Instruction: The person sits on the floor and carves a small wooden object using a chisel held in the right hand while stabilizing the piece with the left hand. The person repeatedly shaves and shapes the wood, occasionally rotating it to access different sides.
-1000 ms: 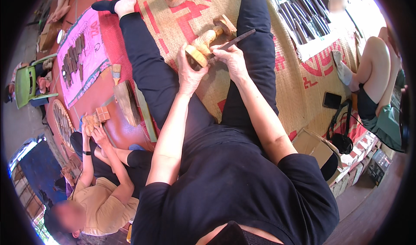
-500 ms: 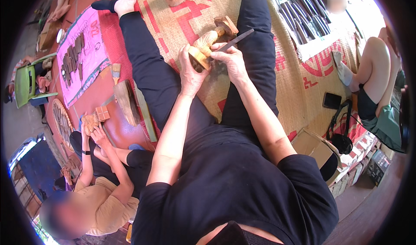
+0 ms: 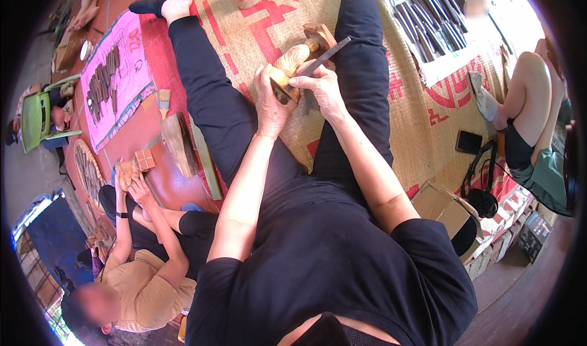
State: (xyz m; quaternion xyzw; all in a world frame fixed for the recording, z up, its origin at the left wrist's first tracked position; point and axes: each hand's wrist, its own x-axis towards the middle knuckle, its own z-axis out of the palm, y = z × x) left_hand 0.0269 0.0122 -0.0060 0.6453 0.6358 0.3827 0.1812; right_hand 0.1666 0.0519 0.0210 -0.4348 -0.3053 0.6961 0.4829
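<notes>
Between my knees, a pale wood carving with a rounded, grooved middle lies tilted. My left hand wraps around its near end, thumb and fingers on opposite sides. In my right hand is a slim, dark, flat carving chisel, its far end pointing up and right. The chisel's near end is at the carving, beside my left fingers; its tip is hidden by my right fingers. A squarish wooden block shows at the carving's far end; I cannot tell whether they are joined.
Rows of dark tools lie at the far right, more on a pink cloth at left. A seated person handles another carving. A mallet-like wooden piece, brush, phone and cardboard box lie around.
The chisel has swung to a steeper angle, its far end shifting slightly left and up. My right hand has moved slightly left with it. The person at left has turned their head.
</notes>
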